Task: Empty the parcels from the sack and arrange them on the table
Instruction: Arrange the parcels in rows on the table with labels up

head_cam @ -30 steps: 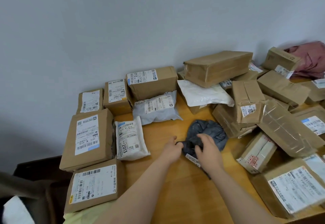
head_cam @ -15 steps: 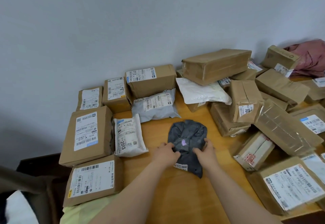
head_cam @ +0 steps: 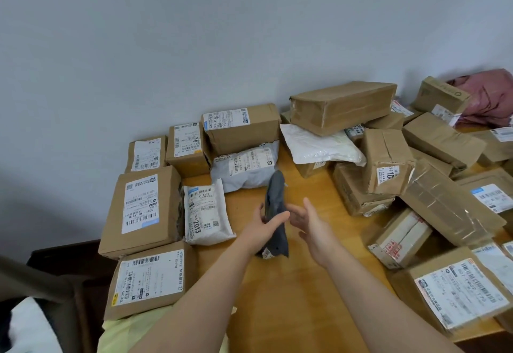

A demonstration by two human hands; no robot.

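I see the dark grey plastic mailer (head_cam: 275,194), soft and crinkled, stood on edge over the smooth wooden table (head_cam: 291,305); its lower corner may touch the wood. My left hand (head_cam: 262,226) grips it, thumb across. My right hand (head_cam: 315,227) is off it, fingers straight, just beside. Half a second ago it lay flat under both hands. Taped cardboard boxes (head_cam: 342,105) ring it.

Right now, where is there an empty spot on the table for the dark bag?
The bare wood in the middle, between the white 2013 bag and the tumbled brown boxes, running to the near edge. A narrow strip beside the grey bag. Left edge, back wall and right side are crowded.
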